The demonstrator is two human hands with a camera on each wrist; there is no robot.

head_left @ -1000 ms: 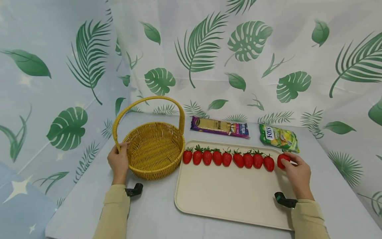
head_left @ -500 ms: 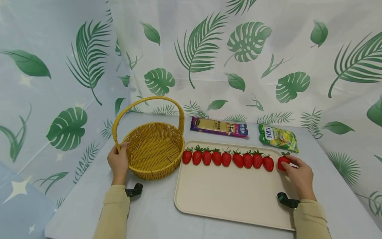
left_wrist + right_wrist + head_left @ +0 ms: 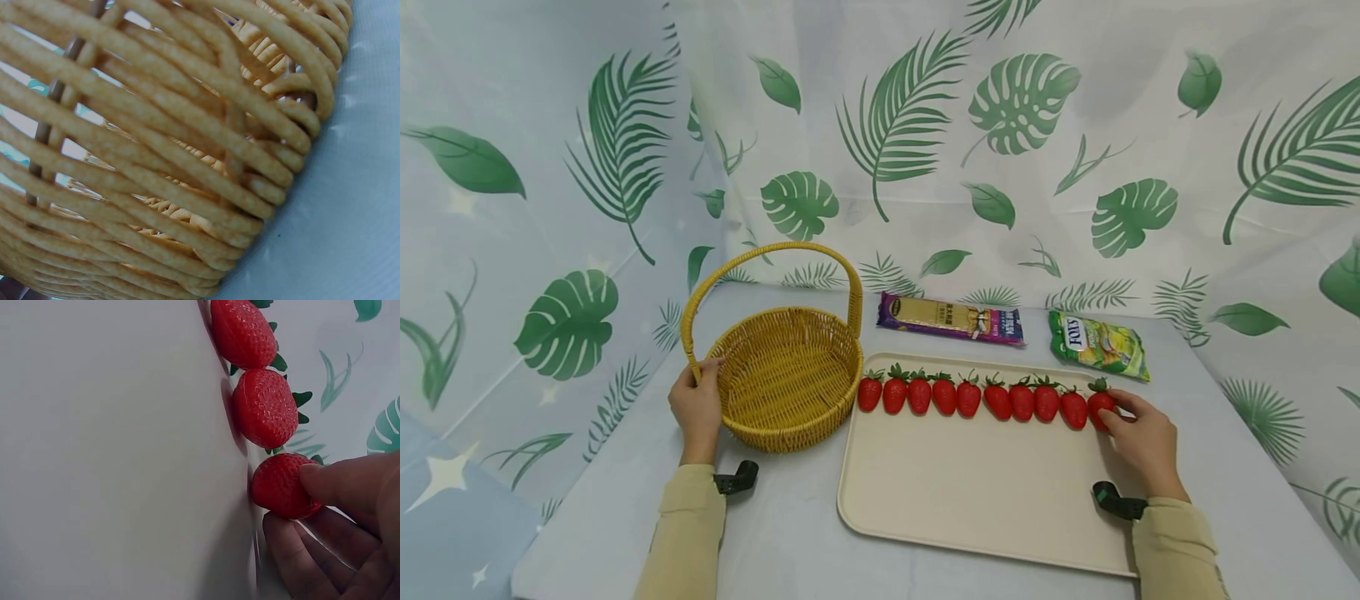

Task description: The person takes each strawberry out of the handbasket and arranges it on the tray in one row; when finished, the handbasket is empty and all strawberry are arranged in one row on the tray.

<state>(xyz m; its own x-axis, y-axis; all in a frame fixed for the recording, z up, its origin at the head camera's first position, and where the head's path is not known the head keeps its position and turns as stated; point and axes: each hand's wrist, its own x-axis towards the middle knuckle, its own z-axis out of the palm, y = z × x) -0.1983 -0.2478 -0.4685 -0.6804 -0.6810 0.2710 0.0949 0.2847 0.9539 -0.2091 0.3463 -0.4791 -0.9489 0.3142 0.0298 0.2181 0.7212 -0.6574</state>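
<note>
My left hand [image 3: 697,410] grips the left side of a yellow wicker basket [image 3: 792,437] at the foot of its arched handle. Only the basket's woven wall [image 3: 144,125] fills the left wrist view. At the right end of a row of strawberries [image 3: 968,400], my right hand [image 3: 1147,440] pinches the last strawberry [image 3: 1101,408] between thumb and fingers, its leaves toward the back. In the right wrist view this strawberry [image 3: 284,486] sits low beside its neighbour [image 3: 267,409]. The row lies along the back of a cream tray [image 3: 977,492].
Behind the tray lies a purple and gold packet [image 3: 951,319]. A green Fox's candy bag [image 3: 1099,345] rests at the back right, close to the tray's corner. A leaf-patterned cloth [image 3: 925,167] hangs behind the table.
The right hand has turned the strawberry leaves-back and shifted it left, up against the end of the row. The left hand and the basket have stayed in place.
</note>
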